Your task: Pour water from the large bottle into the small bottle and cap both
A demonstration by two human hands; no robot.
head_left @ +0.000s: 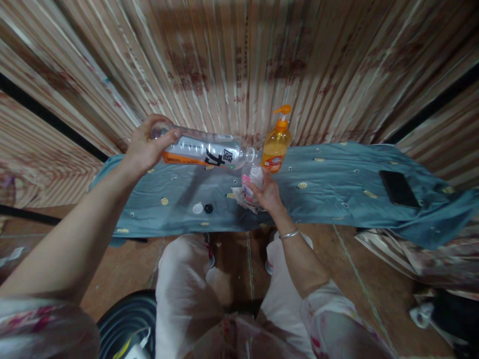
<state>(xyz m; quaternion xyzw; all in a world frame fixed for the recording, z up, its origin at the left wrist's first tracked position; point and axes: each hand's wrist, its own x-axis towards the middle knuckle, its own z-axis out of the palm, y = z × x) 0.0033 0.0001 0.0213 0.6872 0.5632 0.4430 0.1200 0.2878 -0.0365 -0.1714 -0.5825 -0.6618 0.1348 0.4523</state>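
Observation:
My left hand [149, 142] is closed round the base of a large clear plastic bottle [198, 147] with an orange and black label. That bottle lies nearly level in the air, its open mouth at the top of a small clear bottle [252, 177] with a pink label. Wrapped round the small bottle, my right hand [266, 192] keeps it upright on a crumpled cloth [245, 201]. Just behind stands an orange pump bottle [276, 147] of yellow liquid. A white cap [197, 208] and a black cap [208, 208] lie on the tabletop to the left.
A teal patterned cloth [329, 179] covers the narrow table. On its right part lies a black phone [399, 188]. Pleated curtains [239, 65] hang close behind. Below left, a black round basin-like object [125, 319] stands on the tiled floor.

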